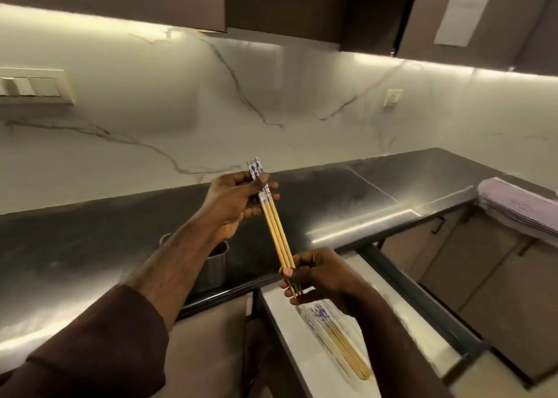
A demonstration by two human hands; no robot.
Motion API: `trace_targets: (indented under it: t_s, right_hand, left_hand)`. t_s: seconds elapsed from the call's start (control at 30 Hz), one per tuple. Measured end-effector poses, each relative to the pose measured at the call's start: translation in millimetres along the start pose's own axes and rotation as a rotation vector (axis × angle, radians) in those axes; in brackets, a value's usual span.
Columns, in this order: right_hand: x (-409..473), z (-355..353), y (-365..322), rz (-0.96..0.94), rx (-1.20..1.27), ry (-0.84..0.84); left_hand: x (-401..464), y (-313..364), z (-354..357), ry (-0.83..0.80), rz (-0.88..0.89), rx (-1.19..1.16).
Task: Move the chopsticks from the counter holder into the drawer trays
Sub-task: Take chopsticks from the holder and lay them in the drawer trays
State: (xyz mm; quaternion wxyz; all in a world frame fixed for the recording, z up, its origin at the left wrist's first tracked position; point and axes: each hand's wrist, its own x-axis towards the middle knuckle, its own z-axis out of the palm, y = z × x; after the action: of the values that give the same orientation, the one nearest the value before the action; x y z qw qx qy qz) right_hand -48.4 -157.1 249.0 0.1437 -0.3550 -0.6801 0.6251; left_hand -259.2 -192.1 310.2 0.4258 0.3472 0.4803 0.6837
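While held over the open drawer [305, 346], chopsticks [276, 231] pinched by left hand [234, 201] grip, right hand [314, 272] grip.

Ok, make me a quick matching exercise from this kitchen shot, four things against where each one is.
Things:
1. bundle of chopsticks
2. metal holder
3. loose chopsticks
4. folded cloth

Places:
A. lying in the open drawer
B. at the counter's far right end
C. held between both hands
D. on the counter, behind the left forearm

Pairs: 1-C, 2-D, 3-A, 4-B
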Motion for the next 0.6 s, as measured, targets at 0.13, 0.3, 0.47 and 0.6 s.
trace_targets:
  t_s: [0.13, 0.3, 0.47, 0.6]
  right_hand:
    - [-45.6, -59.3, 24.1, 0.078, 0.025, 0.089]
    - [-105.7, -152.5, 65.1, 0.130, 0.062, 0.179]
    - [-140.2, -239.8, 98.8, 0.193, 0.037, 0.207]
    - [-140.2, -292.8, 120.9, 0.251, -0.025, 0.192]
  left_hand:
    - [-2.0, -33.7, 75.9, -0.034, -0.053, -0.011]
    - [-6.1, -88.5, 191.2, -0.069, -0.117, -0.049]
    - [-6.5, -138.3, 285.5, -0.047, -0.182, -0.050]
    - [4.0, -168.6, 329.4, -0.015, -0.220, -0.030]
